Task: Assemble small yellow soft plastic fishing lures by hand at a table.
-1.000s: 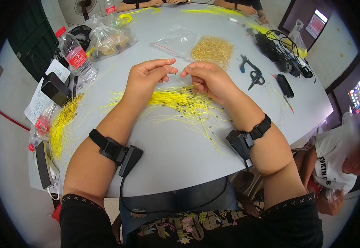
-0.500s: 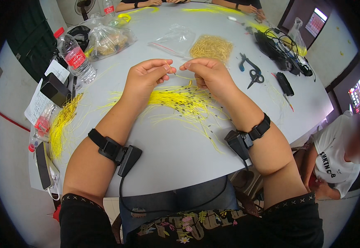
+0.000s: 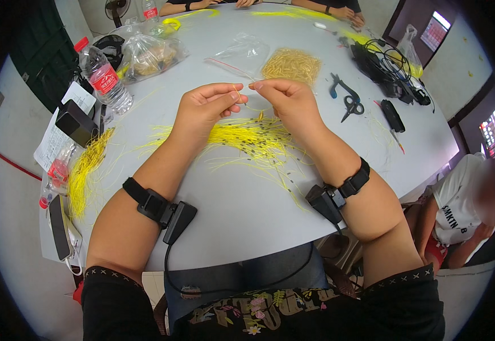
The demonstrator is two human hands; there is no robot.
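Vivid yellow strings (image 3: 247, 136) flecked with dark grey, golden pieces (image 3: 290, 66) glowing on the pale grey table (image 3: 241, 227)! Red cap, red label on the clear bottle (image 3: 105, 79); black sleeve (image 3: 113, 307) trimmed with white crosses; black scissors (image 3: 352, 109); dark green door (image 3: 40, 45).

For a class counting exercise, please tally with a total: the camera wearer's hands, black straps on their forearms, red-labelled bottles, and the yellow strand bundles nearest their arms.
Hands: 2
Black forearm straps: 2
Red-labelled bottles: 3
Yellow strand bundles: 2
Total: 9
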